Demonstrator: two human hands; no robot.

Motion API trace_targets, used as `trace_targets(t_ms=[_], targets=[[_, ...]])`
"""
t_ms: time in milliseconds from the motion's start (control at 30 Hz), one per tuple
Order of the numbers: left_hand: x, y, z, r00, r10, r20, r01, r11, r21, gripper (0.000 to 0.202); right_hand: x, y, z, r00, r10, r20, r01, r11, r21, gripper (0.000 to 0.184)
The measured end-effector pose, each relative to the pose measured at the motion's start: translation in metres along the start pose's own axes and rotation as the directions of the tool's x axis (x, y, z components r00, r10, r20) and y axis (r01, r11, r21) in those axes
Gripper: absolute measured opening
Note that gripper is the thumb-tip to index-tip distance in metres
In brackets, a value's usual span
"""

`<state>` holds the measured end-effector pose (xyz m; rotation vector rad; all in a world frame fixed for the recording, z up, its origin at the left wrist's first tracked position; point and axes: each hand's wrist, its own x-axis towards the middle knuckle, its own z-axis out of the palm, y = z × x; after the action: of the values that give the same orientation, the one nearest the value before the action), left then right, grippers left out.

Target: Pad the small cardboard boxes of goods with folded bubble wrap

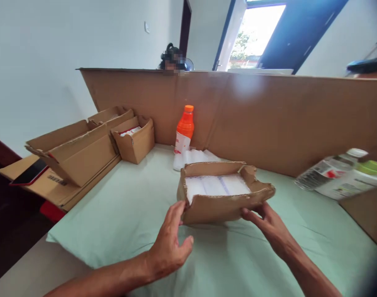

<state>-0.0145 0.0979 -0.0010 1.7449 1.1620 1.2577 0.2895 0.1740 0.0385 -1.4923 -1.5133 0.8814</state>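
A small open cardboard box (pixel 216 210) is in front of me, with white packets (pixel 207 186) bearing faint bluish stripes lying side by side inside. My right hand (pixel 268 220) grips its right end, thumb against the front wall and the other fingers partly hidden behind. At the box's left front corner is my left hand (pixel 172 243), fingers stretched along the side and thumb held well apart. Whether those fingertips touch the cardboard, I cannot tell. Just behind the box lie clear plastic wraps or bags (pixel 199 156), beside an upright orange bottle (pixel 186 123).
Cardboard boxes (pixel 83 152) stand at the left, near a dark flat device (pixel 29 171). A smaller box (pixel 135 142) holds white and red items. Bottles (pixel 327 169) lean at the right. A tall cardboard panel (pixel 268 119) borders the green cloth (pixel 139 194); a person (pixel 171 57) is behind it.
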Motion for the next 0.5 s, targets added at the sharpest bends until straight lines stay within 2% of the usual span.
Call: trace_targets(t_ms=[67,167,233,300,400,433,500], targets=[[-0.023,-0.011,-0.017,0.991,0.008,-0.136,-0.001,0.999,0.052,0.082,0.019,-0.014,0.037,0.992,-0.092,0.085,0.089,0.995,0.042,0.06],[-0.056,-0.03,-0.054,0.942,-0.016,-0.335,0.062,0.99,0.128,0.075,0.051,-0.035,0.116,0.946,-0.218,0.239,0.188,0.972,0.143,0.067],[-0.076,-0.042,-0.081,0.882,-0.064,-0.467,0.147,0.979,0.144,0.07,0.065,-0.046,0.178,0.888,-0.314,0.337,0.248,0.942,0.224,0.07],[-0.089,-0.05,-0.108,0.805,-0.116,-0.582,0.233,0.964,0.131,0.07,0.069,-0.054,0.243,0.842,-0.397,0.365,0.302,0.908,0.29,0.079],[-0.093,-0.059,-0.139,0.704,-0.13,-0.698,0.3,0.946,0.127,0.074,0.059,-0.058,0.324,0.811,-0.475,0.342,0.41,0.878,0.247,0.09],[-0.09,-0.062,-0.146,0.689,-0.121,-0.714,0.305,0.943,0.135,0.076,0.055,-0.058,0.344,0.798,-0.485,0.358,0.446,0.874,0.19,0.091],[-0.081,-0.069,-0.156,0.681,-0.097,-0.726,0.302,0.94,0.157,0.078,0.047,-0.06,0.368,0.767,-0.47,0.436,0.504,0.863,0.041,0.089]])
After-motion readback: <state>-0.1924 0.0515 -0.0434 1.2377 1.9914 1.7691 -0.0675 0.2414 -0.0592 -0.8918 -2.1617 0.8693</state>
